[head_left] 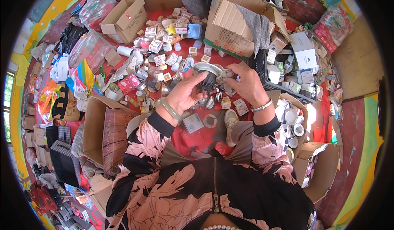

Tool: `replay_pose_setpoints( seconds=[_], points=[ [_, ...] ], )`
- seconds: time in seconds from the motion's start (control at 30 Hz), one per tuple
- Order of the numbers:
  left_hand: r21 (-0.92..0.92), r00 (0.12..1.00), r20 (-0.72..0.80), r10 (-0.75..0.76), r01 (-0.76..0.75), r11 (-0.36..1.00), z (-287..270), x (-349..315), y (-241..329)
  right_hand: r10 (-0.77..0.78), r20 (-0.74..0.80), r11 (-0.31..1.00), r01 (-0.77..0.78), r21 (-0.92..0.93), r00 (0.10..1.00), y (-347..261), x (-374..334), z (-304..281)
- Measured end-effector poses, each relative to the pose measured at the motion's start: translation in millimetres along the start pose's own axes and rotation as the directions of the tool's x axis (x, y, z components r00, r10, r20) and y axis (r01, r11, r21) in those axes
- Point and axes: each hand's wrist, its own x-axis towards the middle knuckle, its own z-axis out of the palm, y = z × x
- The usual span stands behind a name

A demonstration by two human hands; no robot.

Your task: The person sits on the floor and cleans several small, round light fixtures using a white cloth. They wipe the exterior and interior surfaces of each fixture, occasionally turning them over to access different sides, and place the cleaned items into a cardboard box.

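My left hand (185,94) grips a round lamp fitting (208,80) with a white rim and a black, finned-looking body, probably a downlight. The thumb lies over its black side. My right hand (248,86) pinches a crumpled greyish rag (225,78) against the fitting's right edge. Both hands are raised in front of me, close together, over a heap of small goods. Below them a small white box (193,123) lies beside a flat, pale ring (209,121) on the red floor covering. The fitting's underside is hidden by my fingers.
Ahead lie many small boxes and bulbs (175,67). A large torn carton (234,27) with a grey cloth stands beyond; a black crate (283,88) of boxes is at right. An open carton (293,121) holds white round fittings. Another open carton (98,125) stands left.
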Motion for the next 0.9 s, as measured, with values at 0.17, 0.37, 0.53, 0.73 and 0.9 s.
replay_pose_setpoints(
  seconds=[0.17, 0.37, 0.53, 0.73, 0.9],
  points=[
    [0.118, 0.996, -0.085, 0.032, -0.022, 0.993, 12.8, -6.1, 1.6, -0.059, -0.083, 0.952, 0.031, -0.304, 0.995, 0.3, -4.8, 19.9],
    [0.202, 0.993, -0.104, 0.048, -0.026, 0.979, 10.4, -4.9, 2.0, -0.309, -0.191, 0.919, 0.241, -0.314, 0.932, 5.7, -2.5, 23.3],
    [0.452, 0.993, -0.049, 0.107, -0.073, 0.889, 15.2, -6.6, 1.1, -0.315, -0.104, 0.910, 0.269, -0.317, 0.943, 1.6, -1.1, 22.1],
    [0.876, 0.936, -0.053, 0.349, -0.124, 0.465, 23.8, -3.7, -16.9, -0.326, -0.057, 0.864, 0.273, -0.423, 0.944, -2.5, -2.2, 37.2],
    [0.912, 0.897, -0.057, 0.438, -0.132, 0.388, 20.7, 2.6, -24.2, -0.253, -0.077, 0.878, 0.195, -0.438, 0.964, -8.6, -0.4, 42.7]
  ],
)
